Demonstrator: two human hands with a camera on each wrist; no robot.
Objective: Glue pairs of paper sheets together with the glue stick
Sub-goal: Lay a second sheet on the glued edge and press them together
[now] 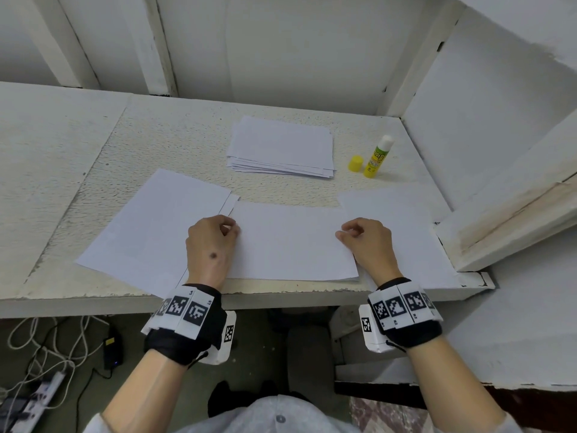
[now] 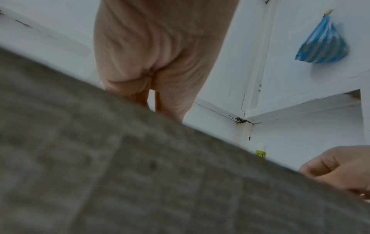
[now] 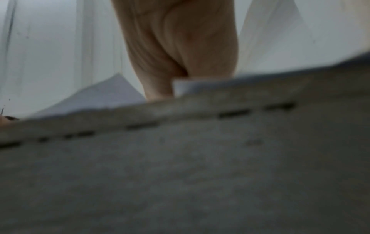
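Both hands (image 1: 290,242) pinch the middle sheet's (image 1: 290,242) side edges.

both wrist views blurred, fingers (image 2: 144,98) behind table edge (image 2: 140,158)

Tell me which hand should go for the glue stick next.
Probably the right hand. The uncapped glue stick stands at the desk's far right, beside its cap, on that hand's side. The left hand would have to cross the middle sheet.
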